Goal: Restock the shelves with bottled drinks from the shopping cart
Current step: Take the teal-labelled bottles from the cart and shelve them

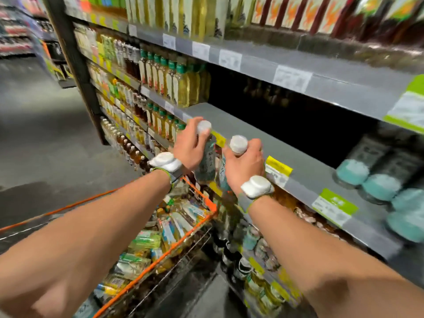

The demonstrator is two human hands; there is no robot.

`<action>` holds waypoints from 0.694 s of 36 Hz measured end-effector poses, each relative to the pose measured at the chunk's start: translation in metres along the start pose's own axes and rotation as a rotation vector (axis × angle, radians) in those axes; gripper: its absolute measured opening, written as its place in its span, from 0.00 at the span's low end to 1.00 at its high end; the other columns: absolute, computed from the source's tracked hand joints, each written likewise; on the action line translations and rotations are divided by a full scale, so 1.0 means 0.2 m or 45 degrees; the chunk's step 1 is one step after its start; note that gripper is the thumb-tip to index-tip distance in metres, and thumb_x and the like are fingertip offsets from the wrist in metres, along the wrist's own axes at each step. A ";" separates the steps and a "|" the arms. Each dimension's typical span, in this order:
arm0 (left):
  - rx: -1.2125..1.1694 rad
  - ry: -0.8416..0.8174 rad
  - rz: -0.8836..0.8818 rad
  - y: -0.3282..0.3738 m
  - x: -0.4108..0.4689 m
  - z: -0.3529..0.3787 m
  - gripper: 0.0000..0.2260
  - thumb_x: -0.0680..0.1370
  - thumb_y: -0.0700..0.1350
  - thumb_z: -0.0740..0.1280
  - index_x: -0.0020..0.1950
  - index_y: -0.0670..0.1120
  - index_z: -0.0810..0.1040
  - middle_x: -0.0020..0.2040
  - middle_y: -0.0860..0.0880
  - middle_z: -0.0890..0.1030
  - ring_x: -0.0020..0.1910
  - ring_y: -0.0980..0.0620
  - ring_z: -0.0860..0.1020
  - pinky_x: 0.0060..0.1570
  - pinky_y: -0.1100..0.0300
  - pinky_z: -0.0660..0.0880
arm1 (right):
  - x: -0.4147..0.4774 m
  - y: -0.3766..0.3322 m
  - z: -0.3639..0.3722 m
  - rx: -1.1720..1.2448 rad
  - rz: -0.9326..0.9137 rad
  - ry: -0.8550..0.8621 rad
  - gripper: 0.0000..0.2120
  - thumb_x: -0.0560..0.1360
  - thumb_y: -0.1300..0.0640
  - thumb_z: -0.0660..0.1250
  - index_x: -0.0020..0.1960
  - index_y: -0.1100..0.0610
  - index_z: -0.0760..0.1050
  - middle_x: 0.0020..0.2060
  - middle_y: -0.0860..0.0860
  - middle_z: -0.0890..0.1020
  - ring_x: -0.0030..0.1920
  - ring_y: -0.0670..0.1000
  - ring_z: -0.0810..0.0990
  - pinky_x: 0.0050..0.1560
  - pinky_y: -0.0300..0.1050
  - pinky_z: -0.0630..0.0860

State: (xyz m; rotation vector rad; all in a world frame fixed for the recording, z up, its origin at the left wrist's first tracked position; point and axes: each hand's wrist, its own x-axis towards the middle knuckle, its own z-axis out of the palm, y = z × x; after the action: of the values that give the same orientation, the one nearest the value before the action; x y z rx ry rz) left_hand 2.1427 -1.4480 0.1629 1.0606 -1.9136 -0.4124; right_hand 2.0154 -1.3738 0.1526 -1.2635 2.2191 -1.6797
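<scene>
Gripping two white-capped bottles, left hand [189,145] one [206,157], right hand [246,165] one [229,166], by grey shelf [263,136]

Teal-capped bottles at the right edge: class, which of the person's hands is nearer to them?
Right. The right hand, gripping a white-capped bottle, is left of the teal-capped bottles; the left hand, gripping a second bottle, lies farther left, beyond the right hand.

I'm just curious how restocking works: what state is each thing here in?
Left hand: grips a bottle.
Right hand: grips another bottle.
Left bottle: capped, upright, not yet shelved.
Right bottle: capped, not yet shelved.
Shelf: bare beyond the hands.
Cart: loaded with bottles.
</scene>
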 end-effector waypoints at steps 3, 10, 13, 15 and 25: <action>-0.062 0.061 0.141 0.20 0.07 0.08 0.19 0.84 0.49 0.58 0.70 0.40 0.69 0.56 0.40 0.80 0.54 0.39 0.79 0.49 0.54 0.70 | 0.07 0.00 -0.18 0.032 -0.080 0.144 0.20 0.73 0.48 0.74 0.51 0.60 0.68 0.50 0.57 0.76 0.50 0.62 0.75 0.41 0.47 0.59; -0.178 0.128 0.364 0.50 0.17 0.24 0.18 0.84 0.43 0.59 0.71 0.35 0.67 0.65 0.37 0.75 0.61 0.39 0.76 0.61 0.55 0.69 | 0.19 0.00 -0.43 0.137 -0.259 0.415 0.19 0.70 0.53 0.77 0.51 0.61 0.71 0.48 0.56 0.76 0.48 0.53 0.72 0.43 0.37 0.60; -0.216 0.138 0.431 0.57 0.20 0.33 0.17 0.84 0.42 0.59 0.70 0.34 0.67 0.64 0.36 0.75 0.62 0.37 0.76 0.63 0.48 0.71 | 0.25 0.03 -0.50 0.131 -0.285 0.493 0.19 0.70 0.54 0.77 0.51 0.61 0.71 0.48 0.56 0.76 0.48 0.53 0.73 0.44 0.37 0.61; -0.276 0.125 0.455 0.61 0.23 0.38 0.17 0.83 0.41 0.60 0.70 0.34 0.67 0.64 0.36 0.74 0.62 0.37 0.75 0.63 0.49 0.70 | 0.29 0.06 -0.52 0.118 -0.274 0.559 0.19 0.70 0.55 0.77 0.51 0.62 0.71 0.48 0.57 0.76 0.48 0.56 0.74 0.45 0.37 0.61; -0.425 -0.040 0.565 0.61 0.34 0.62 0.20 0.83 0.44 0.60 0.71 0.34 0.67 0.64 0.37 0.75 0.61 0.45 0.71 0.63 0.62 0.65 | 0.43 0.18 -0.51 -0.035 -0.131 0.635 0.20 0.72 0.52 0.76 0.53 0.61 0.71 0.50 0.57 0.77 0.51 0.59 0.76 0.44 0.41 0.62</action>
State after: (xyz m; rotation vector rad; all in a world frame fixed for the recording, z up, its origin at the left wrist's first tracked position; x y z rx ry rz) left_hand 1.9609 -1.4468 0.2086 0.3995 -1.9528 -0.4717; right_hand 1.8875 -1.3495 0.1965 -1.0677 2.4727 -2.2133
